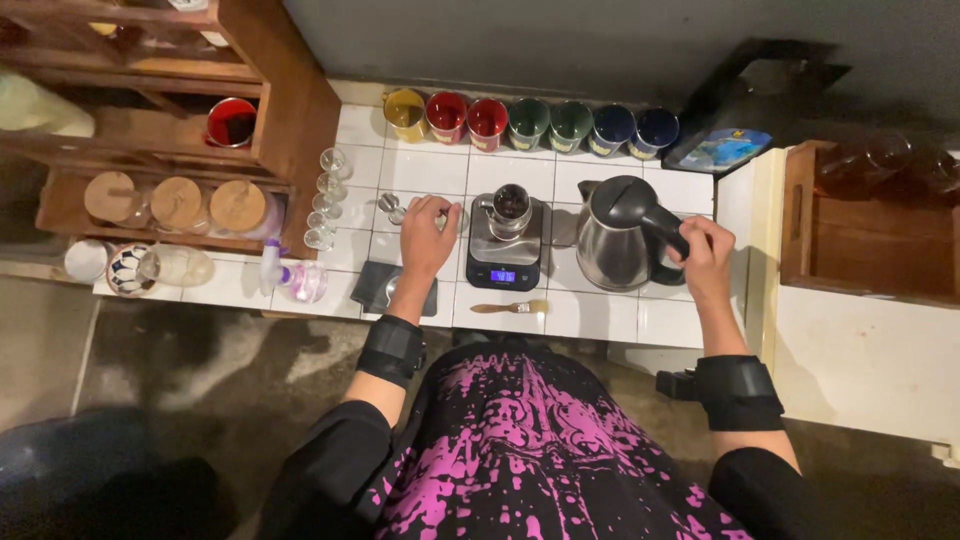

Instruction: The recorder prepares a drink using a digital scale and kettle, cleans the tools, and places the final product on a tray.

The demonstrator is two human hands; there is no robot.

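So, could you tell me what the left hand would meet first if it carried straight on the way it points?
Probably the small metal cup at the left hand's fingertips; past that, the row of coloured tins at the wall. Depth is hard to judge from above.

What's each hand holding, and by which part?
Right hand grips the steel kettle by its black handle. Left hand rests over a small glass on the tiled counter; grip unclear.

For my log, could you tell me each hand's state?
Left hand: resting on the tiled counter, grip unclear.
Right hand: closed on the kettle handle.
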